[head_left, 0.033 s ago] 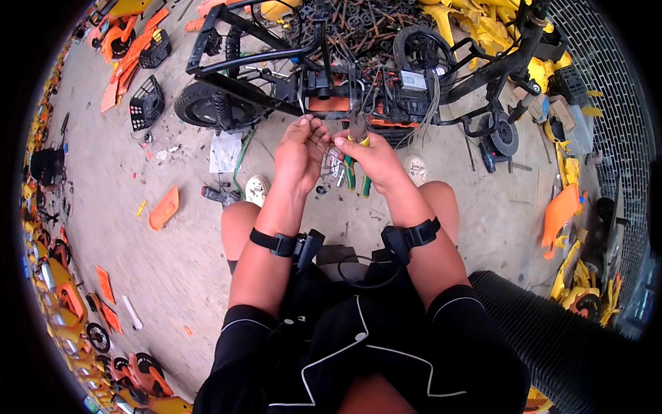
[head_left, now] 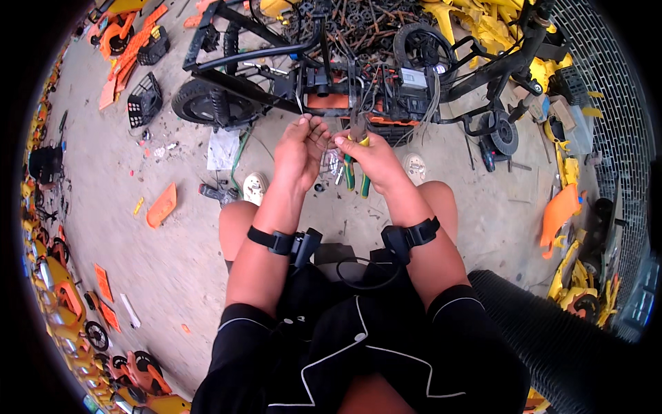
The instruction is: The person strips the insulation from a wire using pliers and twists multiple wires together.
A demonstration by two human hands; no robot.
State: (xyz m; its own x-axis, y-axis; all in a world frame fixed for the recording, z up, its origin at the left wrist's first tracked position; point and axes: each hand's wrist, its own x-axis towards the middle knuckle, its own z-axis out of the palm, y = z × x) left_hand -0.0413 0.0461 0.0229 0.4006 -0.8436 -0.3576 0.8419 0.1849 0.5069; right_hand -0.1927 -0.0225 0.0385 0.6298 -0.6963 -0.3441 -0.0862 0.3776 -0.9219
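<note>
My right hand (head_left: 376,160) is closed round pliers (head_left: 349,172) with green and yellow handles. Their metal jaws point away from me, toward the black vehicle frame (head_left: 248,61). Close beside it on the left, my left hand (head_left: 298,155) has its fingers curled in. A thin pale wire (head_left: 300,100) runs down from the frame to its thumb and forefinger, which seem to pinch it. Both hands are just in front of the frame's middle, where an orange panel (head_left: 327,101), a black battery-like box (head_left: 407,105) and loose grey cables (head_left: 431,107) show.
A cordless drill (head_left: 218,194) lies by my left shoe (head_left: 254,188). Small metal parts lie on the floor below my hands. Orange panels (head_left: 162,205) and black baskets (head_left: 144,101) lie at the left. Behind the frame is a heap of rusty parts (head_left: 358,27). A ribbed black object (head_left: 538,324) stands at lower right.
</note>
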